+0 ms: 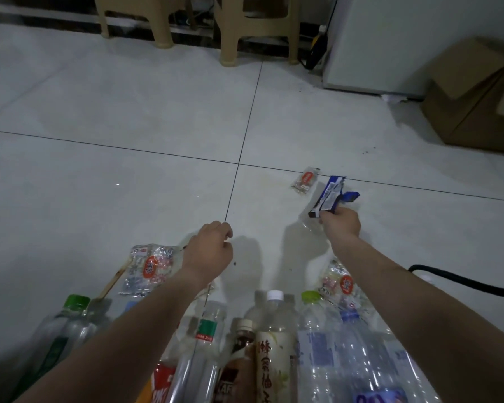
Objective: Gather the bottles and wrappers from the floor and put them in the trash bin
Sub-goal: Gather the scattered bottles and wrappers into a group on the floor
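Bottles [274, 338] lie beneath both forearms. Right hand [340, 223] grips blue wrapper [329, 196]; left hand [208, 248] loosely curled, holding nothing, well apart.

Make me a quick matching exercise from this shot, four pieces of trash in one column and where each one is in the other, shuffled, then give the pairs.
Things:
1. blue wrapper
2. small clear wrapper with the red label
3. large clear wrapper with the red label
4. white-capped bottle

Places:
A. on the floor beside the left hand
B. held in the right hand
C. lying in the row of bottles between the two forearms
D. alone on the floor beyond the right hand

Pairs: 1-B, 2-D, 3-A, 4-C
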